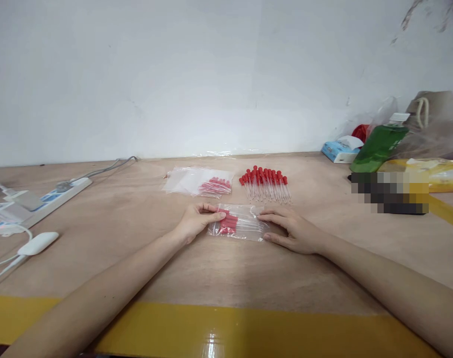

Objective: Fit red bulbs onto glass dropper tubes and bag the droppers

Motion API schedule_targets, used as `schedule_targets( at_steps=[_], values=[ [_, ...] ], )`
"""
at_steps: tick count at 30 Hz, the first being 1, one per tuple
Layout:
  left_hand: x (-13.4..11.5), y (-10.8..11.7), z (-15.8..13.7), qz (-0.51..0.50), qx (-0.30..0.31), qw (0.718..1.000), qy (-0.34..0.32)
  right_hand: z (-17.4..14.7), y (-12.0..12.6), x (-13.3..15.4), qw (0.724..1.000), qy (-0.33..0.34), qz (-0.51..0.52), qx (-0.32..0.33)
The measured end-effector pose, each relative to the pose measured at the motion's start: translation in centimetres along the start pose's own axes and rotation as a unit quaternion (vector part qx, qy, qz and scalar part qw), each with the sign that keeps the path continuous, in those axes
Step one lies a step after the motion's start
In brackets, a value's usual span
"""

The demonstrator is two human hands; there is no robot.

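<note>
Pinching a clear bag of red-bulbed droppers (pixel 236 223) flat on the table (pixel 226 278), left hand (pixel 196 221) and right hand (pixel 293 231) press its ends; filled bags (pixel 200 182) lie behind, loose droppers (pixel 265 185) remain unbagged.

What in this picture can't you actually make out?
Head view, the only one:
- The count of droppers inside the clear bag between the left hand and right hand: they overlap behind glare.
- The dark object at right: blocked out by pixelation.
- The green bottle: its label is too small to read.
- The power strip: partly covered by cables.
- Whether the fingers pinch or only rest on the bag.
</note>
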State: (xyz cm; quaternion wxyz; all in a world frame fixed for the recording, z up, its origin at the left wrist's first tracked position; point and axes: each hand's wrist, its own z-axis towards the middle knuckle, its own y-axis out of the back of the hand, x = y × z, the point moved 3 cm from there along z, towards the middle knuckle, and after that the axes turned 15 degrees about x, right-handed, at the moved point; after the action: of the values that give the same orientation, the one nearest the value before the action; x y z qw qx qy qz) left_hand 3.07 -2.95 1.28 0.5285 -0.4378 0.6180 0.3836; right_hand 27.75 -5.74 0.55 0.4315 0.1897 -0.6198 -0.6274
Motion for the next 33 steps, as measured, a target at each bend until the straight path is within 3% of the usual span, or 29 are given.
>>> schedule_targets(
  at_steps=[10,14,21,29,33],
  values=[
    [-0.2,0.6,-0.3,-0.105,-0.033,0.994,-0.011,0.1,0.1,0.9,0.999,0.005,0.01,-0.031],
    [0.1,1.1,-0.4,-0.069,-0.03,0.997,-0.017,0.1,0.1,1.2,0.999,-0.024,0.0,-0.04],
    [-0.1,0.8,-0.1,0.003,-0.041,0.999,-0.031,0.2,0.1,1.0,0.999,-0.015,-0.003,-0.041],
    [0.0,0.7,0.3,0.008,-0.055,0.995,-0.08,0.2,0.0,0.8,0.999,-0.009,0.008,-0.039],
    [0.0,0.0,0.2,-0.038,0.004,0.995,-0.088,0.3,-0.1,0.8,0.999,0.001,0.017,-0.037]
  ],
)
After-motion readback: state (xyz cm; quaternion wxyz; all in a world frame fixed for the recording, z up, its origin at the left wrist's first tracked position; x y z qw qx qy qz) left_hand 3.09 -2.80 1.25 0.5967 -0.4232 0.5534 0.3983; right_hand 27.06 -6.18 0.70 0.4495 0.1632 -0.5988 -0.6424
